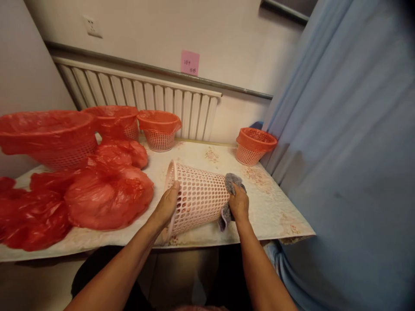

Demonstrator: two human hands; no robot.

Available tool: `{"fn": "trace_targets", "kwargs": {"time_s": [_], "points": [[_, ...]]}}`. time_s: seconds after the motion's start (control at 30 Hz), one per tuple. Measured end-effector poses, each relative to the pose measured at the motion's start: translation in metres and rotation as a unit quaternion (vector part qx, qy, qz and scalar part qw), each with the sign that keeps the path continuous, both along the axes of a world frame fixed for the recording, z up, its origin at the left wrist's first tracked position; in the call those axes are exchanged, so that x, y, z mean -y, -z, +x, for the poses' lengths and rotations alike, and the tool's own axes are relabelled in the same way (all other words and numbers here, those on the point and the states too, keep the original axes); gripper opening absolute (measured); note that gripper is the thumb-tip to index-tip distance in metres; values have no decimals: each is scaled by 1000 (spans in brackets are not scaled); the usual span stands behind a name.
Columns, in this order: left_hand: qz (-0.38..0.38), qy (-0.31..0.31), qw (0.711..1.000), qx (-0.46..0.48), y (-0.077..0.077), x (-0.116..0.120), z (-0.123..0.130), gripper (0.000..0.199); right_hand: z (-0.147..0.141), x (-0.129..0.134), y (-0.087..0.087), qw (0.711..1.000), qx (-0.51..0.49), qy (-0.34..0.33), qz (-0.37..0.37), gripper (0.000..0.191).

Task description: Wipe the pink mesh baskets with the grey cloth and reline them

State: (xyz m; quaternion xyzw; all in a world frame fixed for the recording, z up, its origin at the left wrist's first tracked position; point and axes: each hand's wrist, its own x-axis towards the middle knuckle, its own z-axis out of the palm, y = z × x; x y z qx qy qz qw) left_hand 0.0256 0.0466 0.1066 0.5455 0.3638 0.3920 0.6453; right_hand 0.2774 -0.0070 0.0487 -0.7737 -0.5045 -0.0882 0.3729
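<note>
A pale pink mesh wastebasket lies on its side over the table's front part, its wide mouth facing left and its base facing right. My left hand grips the rim at the mouth, thumb on the outer wall and the other fingers hidden inside or behind. A grey cloth is bunched in my right hand, which presses it against the basket's base end. Part of the cloth hangs down below that hand.
Red plastic bags lie heaped at the left. Bag-lined baskets stand behind them, including one basket near the radiator. Another lined basket stands back right, beside a blue curtain. A patterned cloth covers the table.
</note>
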Motion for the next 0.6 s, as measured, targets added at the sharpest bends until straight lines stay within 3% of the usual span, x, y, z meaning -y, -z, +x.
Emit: {"fn": "trace_targets", "kwargs": {"time_s": [0.1,0.2,0.43,0.5,0.6], "points": [[1,14,1000,-5,-3,0,0,68,-4,4,1,999,2,35,-12,49],[-2,20,1000,-7,-3,-4,0,70,-27,-3,-15,999,46,6,-12,48],[-7,24,1000,11,-2,-10,0,71,-114,-26,-81,964,142,-220,-46,52],[4,4,1000,22,-4,-9,0,71,-133,-22,-85,957,150,-246,-36,52],[38,-38,998,10,-6,-9,1,71,-149,-6,-75,958,148,-245,-21,55]]}}
